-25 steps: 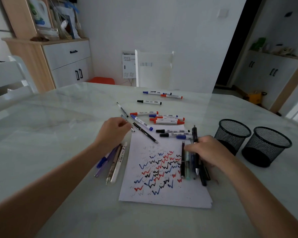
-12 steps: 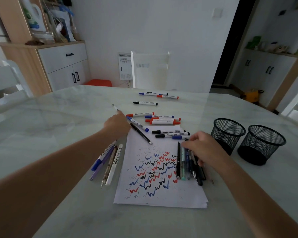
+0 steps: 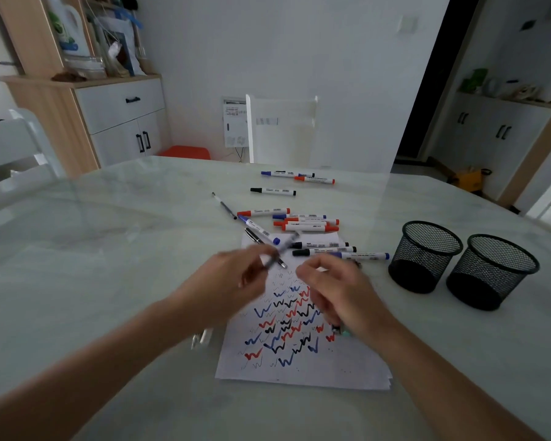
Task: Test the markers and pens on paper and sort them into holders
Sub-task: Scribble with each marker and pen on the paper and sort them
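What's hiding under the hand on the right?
A few pen ends peek out below the right hand, on the scribbled paper. The hand covers the rest of them.

Two black mesh holders are sitting on the table. Four red markers are lying there, and one pile of paper too.

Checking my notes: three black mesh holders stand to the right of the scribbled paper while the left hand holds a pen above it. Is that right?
No: the head view shows two, not three, the left holder and the right holder, both right of the scribbled paper; the left hand holds a pen above it.
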